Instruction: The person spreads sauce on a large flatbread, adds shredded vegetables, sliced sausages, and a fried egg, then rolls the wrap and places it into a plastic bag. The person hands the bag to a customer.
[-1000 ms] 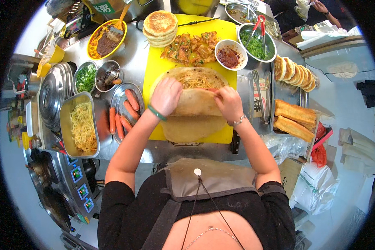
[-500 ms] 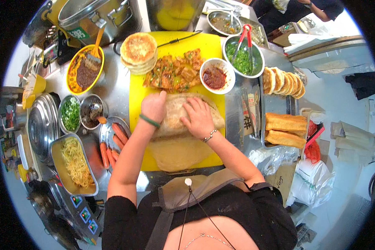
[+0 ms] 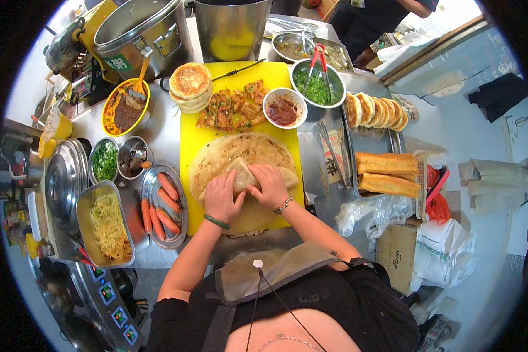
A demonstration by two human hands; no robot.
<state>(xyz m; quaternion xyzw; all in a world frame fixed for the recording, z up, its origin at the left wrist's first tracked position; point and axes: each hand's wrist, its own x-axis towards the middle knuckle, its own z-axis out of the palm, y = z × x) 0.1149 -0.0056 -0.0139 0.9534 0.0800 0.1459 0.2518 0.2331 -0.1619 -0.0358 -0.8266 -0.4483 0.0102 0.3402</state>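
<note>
A large round flatbread (image 3: 243,148) lies on the yellow cutting board (image 3: 293,205) in front of me. My left hand (image 3: 222,198), with a green bangle at its wrist, and my right hand (image 3: 268,186), wearing a bracelet, rest side by side near its close edge. Their fingers curl around a folded, raised flap (image 3: 241,178) of the bread between them. Fingertips on the underside are hidden. A paler thin layer covers the board just below my hands. Beyond the flatbread lie browned, herb-flecked meat pieces (image 3: 232,110).
Round breads (image 3: 190,80) are stacked far left, beside a red sauce bowl (image 3: 284,108) and chopped greens (image 3: 312,88) with tongs. Sausages (image 3: 168,199) and shredded noodles (image 3: 110,229) stand left. Fried dough sticks (image 3: 387,173) and knives (image 3: 324,152) are right.
Both hands have come nearer to me and closer together. The bread's far part, folded over before, now lies spread out, and my fingers have gathered its near edge. The whole view has shifted slightly.
</note>
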